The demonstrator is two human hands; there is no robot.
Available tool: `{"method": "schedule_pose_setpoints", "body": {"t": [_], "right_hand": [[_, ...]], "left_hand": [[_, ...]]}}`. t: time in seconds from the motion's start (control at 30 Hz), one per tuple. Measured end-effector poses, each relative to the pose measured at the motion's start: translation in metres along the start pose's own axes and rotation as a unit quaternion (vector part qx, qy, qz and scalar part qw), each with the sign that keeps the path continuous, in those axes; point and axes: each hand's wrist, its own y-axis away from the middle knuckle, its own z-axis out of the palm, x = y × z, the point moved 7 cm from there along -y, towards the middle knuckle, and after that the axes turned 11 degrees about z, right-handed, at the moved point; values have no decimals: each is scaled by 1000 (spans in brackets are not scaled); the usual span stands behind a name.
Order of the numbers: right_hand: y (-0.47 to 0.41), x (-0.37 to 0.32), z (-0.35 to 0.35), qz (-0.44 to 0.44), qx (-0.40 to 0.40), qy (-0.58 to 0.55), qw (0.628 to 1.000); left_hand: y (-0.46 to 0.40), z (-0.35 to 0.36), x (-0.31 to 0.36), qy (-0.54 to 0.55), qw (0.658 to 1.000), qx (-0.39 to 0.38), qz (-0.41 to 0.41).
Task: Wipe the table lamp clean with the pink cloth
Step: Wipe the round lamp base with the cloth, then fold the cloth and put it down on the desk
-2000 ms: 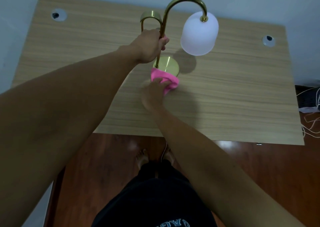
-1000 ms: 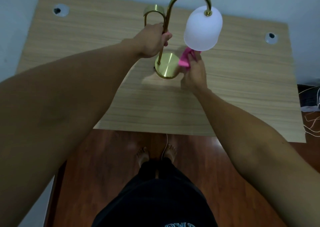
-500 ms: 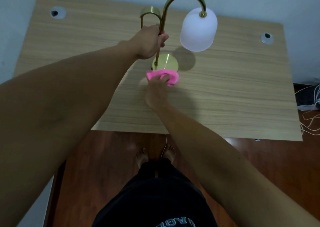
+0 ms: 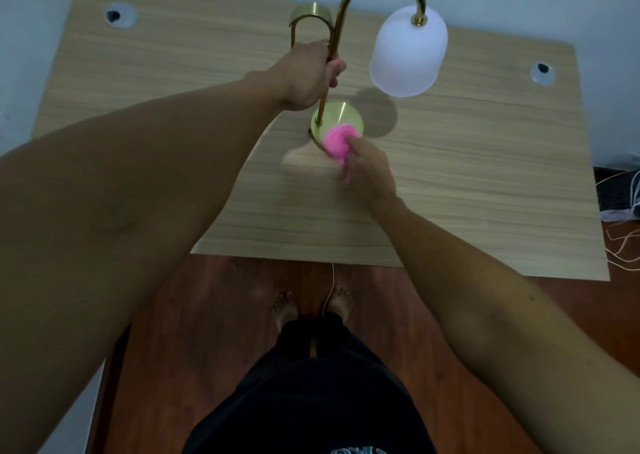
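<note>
Head view, right hand [image 4: 369, 173] pressing pink cloth [image 4: 337, 143] on lamp base [image 4: 341, 116], left hand [image 4: 308, 76] gripping stem [image 4: 329, 69]

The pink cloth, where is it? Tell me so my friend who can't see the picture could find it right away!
Look at the wooden table by the wall, then find the gold lamp with a white shade near its middle. At the lamp's round gold base, the right hand presses a bunched pink cloth against the near edge. It is the only bright pink thing there.
</note>
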Motion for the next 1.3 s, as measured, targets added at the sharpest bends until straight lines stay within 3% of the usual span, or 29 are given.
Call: {"method": "schedule_pose_setpoints", "body": {"t": [0.07, 0.13, 0.2, 0.3, 0.4, 0.5, 0.63, 0.77, 0.9, 0.97, 1.1, 1.17, 1.3], "right_hand": [[-10, 34, -14, 146, 35, -125, 981], [-19, 46, -21, 226, 34, -208, 951], [-26, 33, -16, 230, -15, -212, 950], [-25, 9, 13, 239, -155, -141, 948], [-9, -12, 19, 338, -146, -141, 919], [2, -39, 22, 342, -146, -225, 901], [7, -75, 12, 298, -208, -487, 794], [6, -77, 6, 326, -289, -550, 712], [19, -65, -15, 385, -336, -641, 572], [23, -60, -30, 375, -353, -647, 562], [31, -53, -63, 352, -373, -633, 579], [35, -49, -75, 347, -378, -645, 567], [42, -36, -93, 338, -378, -673, 538]], "left_hand": [[0, 0, 1, 1, 1000, 2, 0], [0, 0, 2, 3, 1000, 0, -1], [1, 0, 3, 3, 1000, -2, -1], [2, 0, 5, -1, 1000, -4, 2], [1, 0, 6, -4, 1000, -2, 4], [2, -1, 4, -3, 1000, -2, -7], [4, 3, 2, 39, 998, 1, -43], [32, 9, -8, 141, 987, 8, -72], [69, 8, -28, 155, 980, 65, -103], [88, 14, -33, 247, 957, 76, -134], [122, 35, -36, 370, 898, 59, -229], [135, 53, -30, 461, 838, 27, -290], [141, 85, 7, 615, 737, -24, -281]]}}
